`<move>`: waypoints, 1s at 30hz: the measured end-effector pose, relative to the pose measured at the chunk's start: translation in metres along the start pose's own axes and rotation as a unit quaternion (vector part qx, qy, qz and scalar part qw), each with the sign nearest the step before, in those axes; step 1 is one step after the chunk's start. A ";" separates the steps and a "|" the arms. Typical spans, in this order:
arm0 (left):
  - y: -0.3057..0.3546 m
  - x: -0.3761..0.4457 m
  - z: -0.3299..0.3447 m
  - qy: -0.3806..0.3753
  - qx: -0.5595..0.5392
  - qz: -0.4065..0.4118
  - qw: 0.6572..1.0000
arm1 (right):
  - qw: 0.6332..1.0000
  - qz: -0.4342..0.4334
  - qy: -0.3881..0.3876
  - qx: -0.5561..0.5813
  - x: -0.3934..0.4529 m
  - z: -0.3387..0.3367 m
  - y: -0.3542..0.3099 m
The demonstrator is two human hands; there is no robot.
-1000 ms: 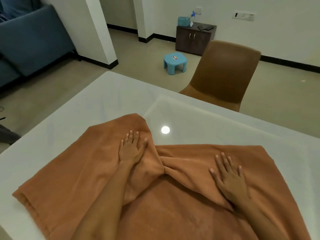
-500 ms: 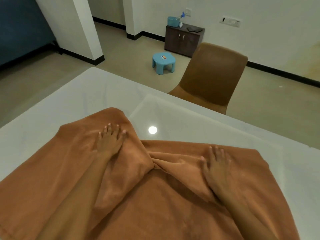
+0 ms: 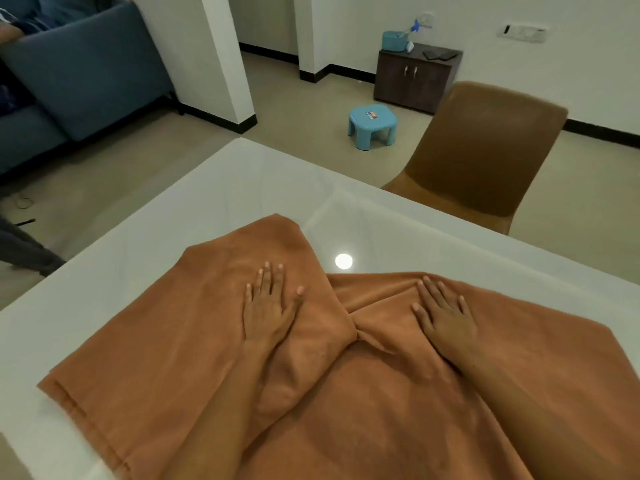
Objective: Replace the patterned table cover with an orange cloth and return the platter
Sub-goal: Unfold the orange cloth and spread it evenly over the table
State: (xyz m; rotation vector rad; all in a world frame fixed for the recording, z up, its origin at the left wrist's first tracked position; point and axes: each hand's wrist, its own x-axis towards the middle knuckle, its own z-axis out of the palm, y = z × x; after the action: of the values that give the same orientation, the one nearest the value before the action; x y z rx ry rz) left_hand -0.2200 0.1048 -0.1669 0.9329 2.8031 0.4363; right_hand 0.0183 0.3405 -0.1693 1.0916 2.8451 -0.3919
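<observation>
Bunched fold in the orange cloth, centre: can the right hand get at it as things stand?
Probably yes. The right hand lies flat on the orange cloth just beside the bunched fold, and nothing stands between them. The left hand presses the cloth on the fold's other side, out of the way.

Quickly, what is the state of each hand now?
Left hand: open, flat on the orange cloth.
Right hand: open, flat on the cloth.

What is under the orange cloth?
The orange cloth lies on the white table, with both hands, left hand and right hand, flat on top. Anything else beneath is covered.
</observation>
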 end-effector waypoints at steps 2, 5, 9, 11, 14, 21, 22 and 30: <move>-0.006 0.002 -0.002 -0.012 0.001 -0.002 1.000 | 1.000 0.022 -0.007 -0.010 0.000 -0.002 0.003; -0.008 0.002 -0.007 -0.032 -0.010 0.000 0.999 | 0.997 0.073 0.000 0.013 0.005 -0.013 -0.020; -0.006 -0.002 -0.016 -0.007 -0.028 0.001 1.000 | 0.984 -0.159 0.030 0.070 0.021 -0.021 -0.093; -0.011 -0.010 -0.020 0.021 -0.028 -0.004 0.999 | 0.966 -0.243 -0.058 0.072 0.032 -0.013 -0.123; -0.028 -0.030 -0.019 0.063 -0.015 -0.024 0.998 | 0.962 -0.238 -0.131 0.013 0.048 0.005 -0.131; -0.061 -0.054 0.002 0.088 -0.001 -0.081 0.993 | 0.996 -0.090 -0.020 0.001 0.077 0.005 -0.080; -0.062 -0.053 0.002 0.089 -0.003 -0.083 0.993 | 0.998 -0.058 -0.019 0.004 0.082 0.001 -0.066; -0.063 -0.049 0.007 0.103 0.008 -0.090 0.991 | 0.984 -0.119 0.082 0.108 0.078 -0.026 -0.108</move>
State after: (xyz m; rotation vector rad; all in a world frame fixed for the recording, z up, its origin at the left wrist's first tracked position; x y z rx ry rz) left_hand -0.2151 0.0282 -0.1909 0.6644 3.0456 0.5121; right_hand -0.1115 0.3206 -0.1331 0.8470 3.1517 -0.6696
